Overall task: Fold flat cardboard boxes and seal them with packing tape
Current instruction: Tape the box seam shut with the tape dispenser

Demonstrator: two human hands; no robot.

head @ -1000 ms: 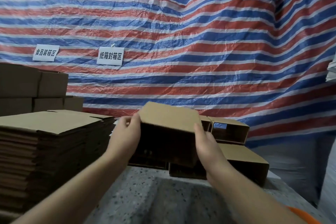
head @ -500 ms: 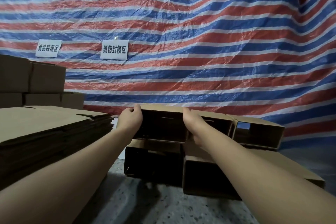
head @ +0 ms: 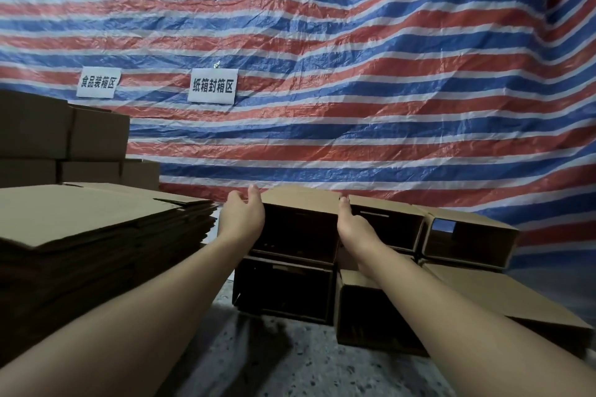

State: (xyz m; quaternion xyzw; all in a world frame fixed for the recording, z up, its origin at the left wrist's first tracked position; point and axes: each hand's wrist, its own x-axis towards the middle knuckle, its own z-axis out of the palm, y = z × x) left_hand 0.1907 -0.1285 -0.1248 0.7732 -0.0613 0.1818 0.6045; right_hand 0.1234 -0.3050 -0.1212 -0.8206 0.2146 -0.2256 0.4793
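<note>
An opened brown cardboard box (head: 300, 200) lies on its side on top of another open box (head: 283, 287), its dark inside facing me. My left hand (head: 242, 219) is at the box's left end with the thumb lifted and the fingers relaxed, no grip showing. My right hand (head: 353, 229) lies flat against the box's right end, the straight thumb touching the top corner; its fingers are hidden between this box and the neighbouring one. No packing tape is in view.
A tall stack of flat cardboard blanks (head: 80, 213) stands at the left. More opened boxes (head: 467, 238) crowd the right, one low box (head: 483, 296) under my right forearm. Closed boxes (head: 96, 138) sit back left. A striped tarp (head: 322, 74) hangs behind the speckled table (head: 290, 364).
Both hands carried the box forward and set it on the box below. The left hand's grip has since loosened and its thumb has lifted.
</note>
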